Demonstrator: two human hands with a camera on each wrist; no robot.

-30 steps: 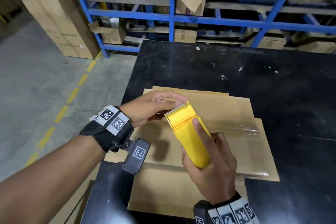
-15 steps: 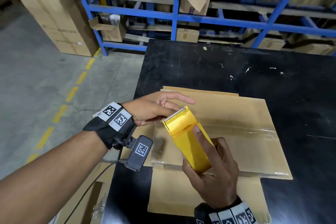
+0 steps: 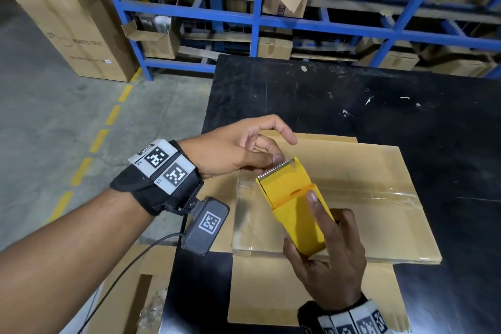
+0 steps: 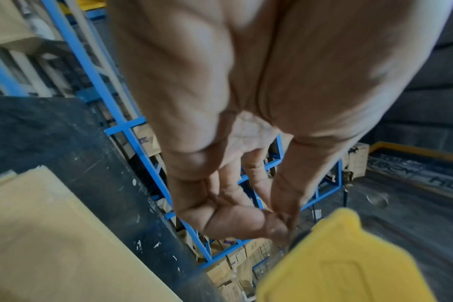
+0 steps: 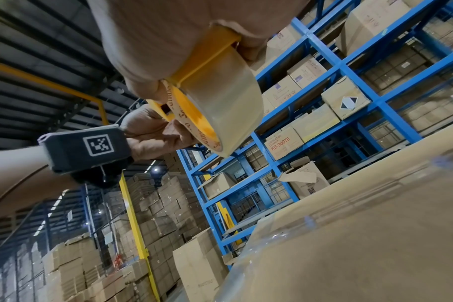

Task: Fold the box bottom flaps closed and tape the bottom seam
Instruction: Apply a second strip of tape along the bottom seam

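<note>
Above the flattened box [image 3: 339,198] on the black table [image 3: 352,95], the yellow tape dispenser [image 3: 292,206] is being gripped by the right hand [image 3: 325,260], while its tape end is being pinched at the serrated blade by the left hand [image 3: 238,149]; the end should be drawn out straight, clear of the teeth.

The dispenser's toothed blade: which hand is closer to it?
Left. The left hand pinches right at the serrated blade; the right hand grips the yellow tape dispenser lower down.
</note>
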